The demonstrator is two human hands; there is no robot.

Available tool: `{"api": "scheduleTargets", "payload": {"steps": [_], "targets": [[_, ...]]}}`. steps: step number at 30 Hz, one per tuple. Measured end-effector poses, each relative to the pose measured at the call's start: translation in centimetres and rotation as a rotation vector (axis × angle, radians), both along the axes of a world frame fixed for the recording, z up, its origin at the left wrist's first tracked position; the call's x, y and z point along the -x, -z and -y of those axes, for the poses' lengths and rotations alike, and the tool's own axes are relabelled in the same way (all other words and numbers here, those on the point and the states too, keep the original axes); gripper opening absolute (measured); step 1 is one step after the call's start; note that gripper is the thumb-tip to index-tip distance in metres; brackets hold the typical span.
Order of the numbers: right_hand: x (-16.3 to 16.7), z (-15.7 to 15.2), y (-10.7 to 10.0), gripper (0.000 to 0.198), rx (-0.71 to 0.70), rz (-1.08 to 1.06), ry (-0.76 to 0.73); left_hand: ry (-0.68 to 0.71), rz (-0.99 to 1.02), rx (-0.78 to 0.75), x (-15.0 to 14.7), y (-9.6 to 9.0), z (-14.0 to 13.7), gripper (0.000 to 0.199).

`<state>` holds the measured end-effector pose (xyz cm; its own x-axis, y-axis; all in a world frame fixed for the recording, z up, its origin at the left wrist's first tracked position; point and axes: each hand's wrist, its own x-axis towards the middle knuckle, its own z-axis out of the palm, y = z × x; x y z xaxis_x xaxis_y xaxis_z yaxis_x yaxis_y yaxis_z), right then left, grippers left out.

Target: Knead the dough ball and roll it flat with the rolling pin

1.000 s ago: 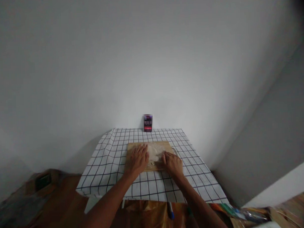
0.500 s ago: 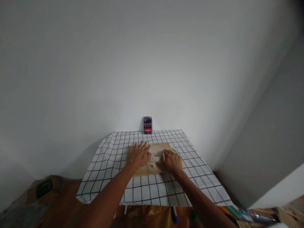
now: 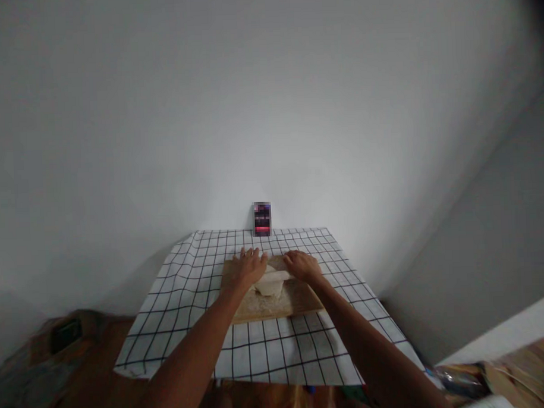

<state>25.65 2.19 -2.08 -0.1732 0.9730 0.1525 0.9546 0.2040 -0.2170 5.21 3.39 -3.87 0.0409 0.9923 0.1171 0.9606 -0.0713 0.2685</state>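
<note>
A pale rolling pin (image 3: 277,276) lies crosswise over a piece of light dough (image 3: 270,288) on a wooden board (image 3: 258,315). Flat over the pin's left end rests my left hand (image 3: 251,267), fingers spread and pointing away from me. My right hand (image 3: 302,266) is closed over the pin's right end, its fingers bent. Both hands hide the ends of the pin. The dough's near edge shows below the pin, and pale flour-like smears mark the board.
A white cloth with dark grid lines (image 3: 169,315) covers the table under the board. At its far edge a small upright pixelated object (image 3: 262,219) leans against the white wall (image 3: 260,109). A box (image 3: 65,336) sits low at left; assorted items (image 3: 461,382) lie low at right.
Both hands and the rolling pin have moved away from me over the board. More of the dough and of the board's near part shows now. The view has shifted slightly.
</note>
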Motion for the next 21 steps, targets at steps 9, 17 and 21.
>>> {"api": "scheduleTargets", "payload": {"steps": [9,17,21], "targets": [[-0.1,4.7,0.9,0.042,-0.062,0.016,0.052,0.063,-0.071,-0.155,0.0,1.2,3.1,0.057],[0.3,9.4,2.0,0.041,-0.188,0.001,0.059,0.161,-0.094,-0.319,0.5,2.2,7.4,0.054],[0.2,11.7,2.7,0.039,-0.202,-0.031,0.026,0.21,-0.043,-0.407,1.2,4.1,9.3,0.054]]}}
